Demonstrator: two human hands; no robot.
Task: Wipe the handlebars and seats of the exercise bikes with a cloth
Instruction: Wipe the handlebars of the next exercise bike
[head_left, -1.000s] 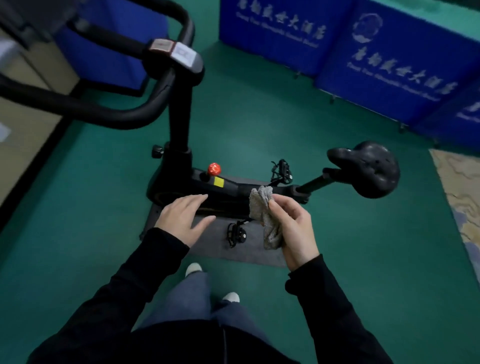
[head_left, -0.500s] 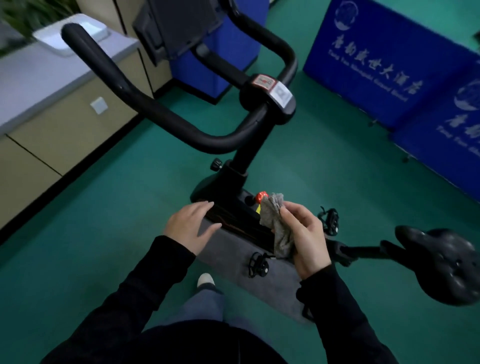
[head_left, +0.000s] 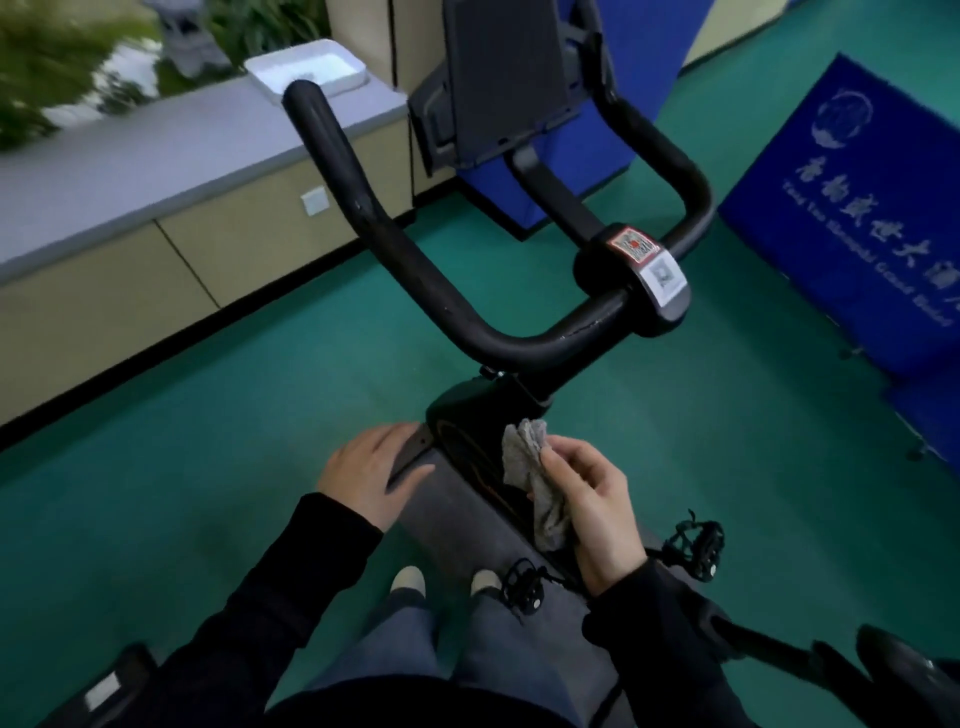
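Holding the bunched grey cloth (head_left: 530, 457) at lower centre of frame, pinched in the curled fingers of the right grip (head_left: 597, 514). Left grip (head_left: 366, 470) near it, fingers straight, empty. Not yet on the handlebars (head_left: 413, 270), upper centre. Next, likely: raise cloth, wrap round the near bar, rub along. Seat (head_left: 904, 675), lower right, probably afterwards.

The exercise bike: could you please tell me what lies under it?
A grey mat lies under the frame, on the green floor. The frame, the right hand and its cloth cover part of it; the bike's feet cannot be seen.
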